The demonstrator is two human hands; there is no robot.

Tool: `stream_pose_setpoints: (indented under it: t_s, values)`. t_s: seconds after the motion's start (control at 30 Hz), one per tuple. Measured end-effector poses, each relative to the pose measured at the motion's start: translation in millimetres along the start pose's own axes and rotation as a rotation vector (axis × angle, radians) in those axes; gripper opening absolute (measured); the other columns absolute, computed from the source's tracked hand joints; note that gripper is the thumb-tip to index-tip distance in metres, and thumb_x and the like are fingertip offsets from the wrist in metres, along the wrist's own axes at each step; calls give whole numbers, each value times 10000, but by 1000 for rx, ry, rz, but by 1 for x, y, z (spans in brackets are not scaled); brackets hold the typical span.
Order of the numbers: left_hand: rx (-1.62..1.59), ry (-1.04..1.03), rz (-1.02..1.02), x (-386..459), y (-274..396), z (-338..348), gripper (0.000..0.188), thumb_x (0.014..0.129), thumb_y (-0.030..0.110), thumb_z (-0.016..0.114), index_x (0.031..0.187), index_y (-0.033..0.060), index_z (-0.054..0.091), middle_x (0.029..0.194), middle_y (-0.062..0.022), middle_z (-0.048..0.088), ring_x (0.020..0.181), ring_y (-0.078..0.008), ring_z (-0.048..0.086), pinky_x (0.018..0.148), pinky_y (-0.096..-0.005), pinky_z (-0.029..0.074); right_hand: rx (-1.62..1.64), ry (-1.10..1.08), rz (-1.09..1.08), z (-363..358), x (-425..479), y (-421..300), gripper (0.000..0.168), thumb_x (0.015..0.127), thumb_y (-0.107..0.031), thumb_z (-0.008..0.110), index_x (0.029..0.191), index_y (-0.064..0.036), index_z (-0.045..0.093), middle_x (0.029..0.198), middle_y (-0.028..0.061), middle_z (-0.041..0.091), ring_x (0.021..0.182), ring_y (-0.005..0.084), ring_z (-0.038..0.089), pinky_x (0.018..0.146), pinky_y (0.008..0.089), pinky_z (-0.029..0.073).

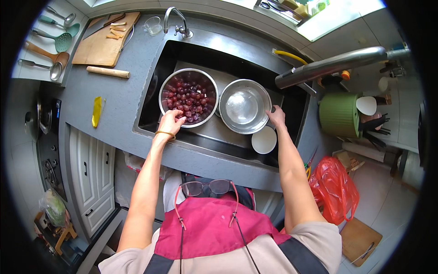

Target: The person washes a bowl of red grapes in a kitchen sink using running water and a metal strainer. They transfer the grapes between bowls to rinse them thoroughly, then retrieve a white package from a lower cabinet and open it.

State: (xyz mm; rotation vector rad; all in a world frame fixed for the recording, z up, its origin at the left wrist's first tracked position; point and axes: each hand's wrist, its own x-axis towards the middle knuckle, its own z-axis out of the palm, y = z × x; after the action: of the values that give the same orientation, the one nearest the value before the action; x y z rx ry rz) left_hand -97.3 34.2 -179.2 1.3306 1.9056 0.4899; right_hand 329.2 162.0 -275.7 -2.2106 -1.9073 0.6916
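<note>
A stainless steel bowl of red grapes [187, 99] stands in the sink [205, 135]. My left hand [172, 121] lies over its near rim, thumb and forefinger reaching inside beside the grapes; whether it grips anything is hard to tell. Just right of that bowl is a second stainless steel bowl [243, 106], shiny inside, seemingly with clear water. My right hand [277, 116] holds this one by its right rim. Partly beneath its near edge is a small white bowl [264, 140].
Beyond the sink rises a curved faucet [176, 22]; a thick metal spout [332, 66] juts in from the right. The left counter bears a cutting board [97, 51] with a knife, a rolling pin [108, 72] and a yellow packet [97, 111]. A red plastic bag [332, 188] hangs at right.
</note>
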Motion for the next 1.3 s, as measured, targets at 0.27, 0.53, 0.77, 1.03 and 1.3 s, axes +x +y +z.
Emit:
stream_pose_setpoints:
  t_s: [0.27, 0.53, 0.77, 1.03, 1.3]
  values:
    - [-66, 21, 12, -14, 4, -7, 285, 777, 161, 643, 1003, -7, 601, 909, -148, 596, 719, -206, 607, 687, -310, 491, 533, -570, 455, 23, 25, 9, 243, 754, -157, 628, 960, -35, 587, 709, 58, 580, 566, 151, 559, 418, 274, 413]
    - [-70, 6, 16, -4, 5, 6, 288, 780, 171, 640, 1014, 6, 609, 928, -126, 613, 721, -178, 606, 689, -297, 491, 404, -489, 158, -28, 36, -23, 224, 668, -63, 588, 879, 13, 609, 638, 90, 582, 480, 173, 542, 391, 294, 408]
    - [-86, -61, 81, 4, 24, 11, 293, 788, 178, 629, 1028, 13, 601, 925, -125, 614, 749, -186, 608, 710, -297, 487, 116, -370, 105, -82, 27, -57, 321, 652, -101, 563, 951, -13, 639, 702, 153, 640, 547, 239, 622, 442, 336, 475]
    - [-91, -73, 156, -9, 28, 13, 307, 786, 187, 632, 1032, 7, 597, 950, -139, 611, 773, -208, 611, 724, -309, 486, -20, -98, -52, -88, 10, -58, 285, 708, -150, 528, 954, -43, 623, 818, 229, 630, 782, 350, 623, 702, 430, 479]
    - [-148, -78, 214, -24, 26, 19, 311, 757, 199, 646, 1001, 9, 608, 886, -154, 608, 746, -243, 595, 703, -331, 475, -212, 93, -67, -102, -31, -89, 487, 725, -75, 475, 1212, -80, 471, 972, 246, 597, 911, 403, 576, 810, 465, 453]
